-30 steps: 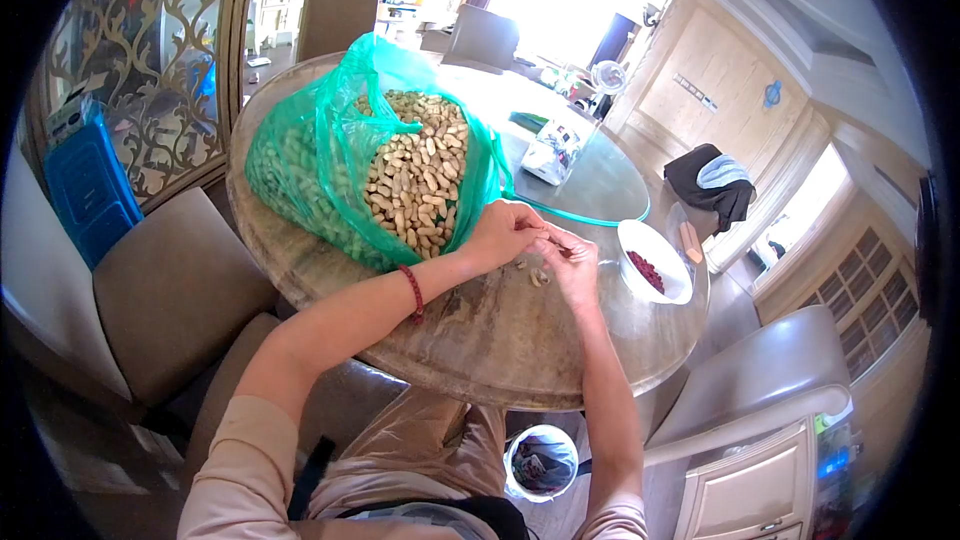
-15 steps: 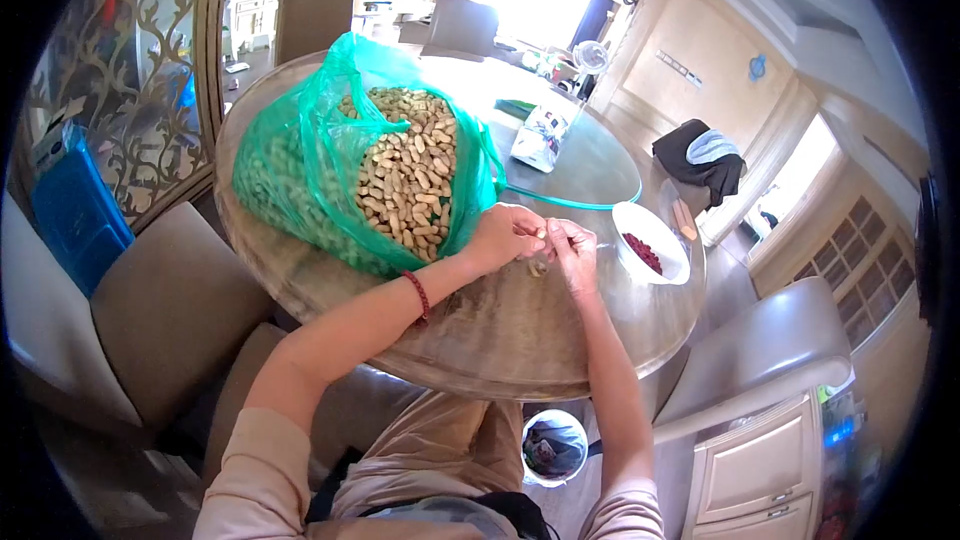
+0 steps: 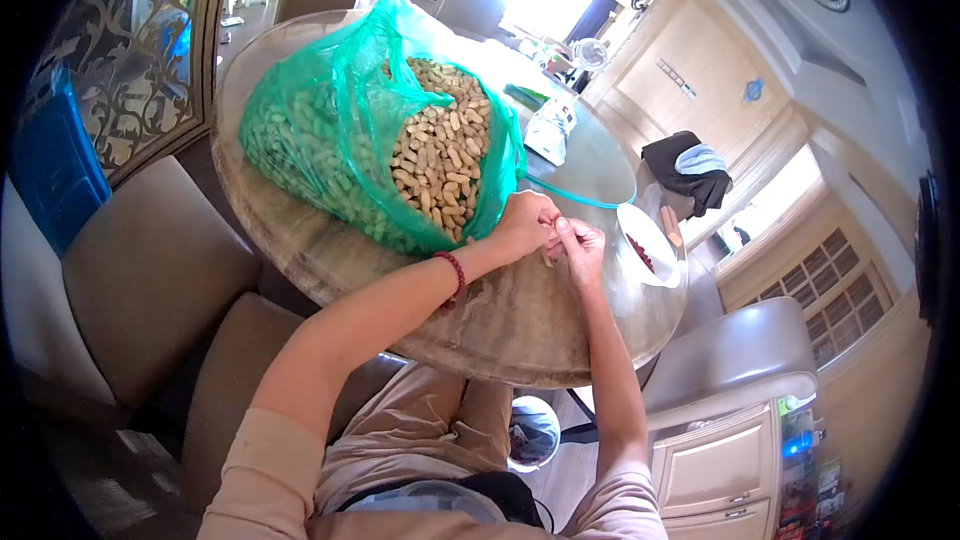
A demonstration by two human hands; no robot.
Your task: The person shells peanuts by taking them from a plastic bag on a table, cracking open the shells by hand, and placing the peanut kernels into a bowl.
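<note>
A green plastic bag (image 3: 300,155) full of unshelled peanuts (image 3: 440,155) lies open on the round table (image 3: 500,325). Just right of the bag's opening, my left hand (image 3: 527,223), with a red bead bracelet on its wrist, is closed in a pinch. Its fingertips meet those of my right hand (image 3: 582,248), also pinched; what is between them is too small to make out. Below the fingers a pale bit of shell (image 3: 548,260) shows. To the right stands a white bowl (image 3: 660,265) with red kernels (image 3: 641,254) in it.
A white packet (image 3: 550,132) stands beyond the bag, near a teal cord (image 3: 580,197). Chairs (image 3: 150,260) surround the table. Below its front edge is a bin (image 3: 533,432). A dark garment (image 3: 685,175) hangs at the right.
The view has tilted and shifted, so the bag appears further right and higher. My hands stay together, with the fingers slightly repositioned.
</note>
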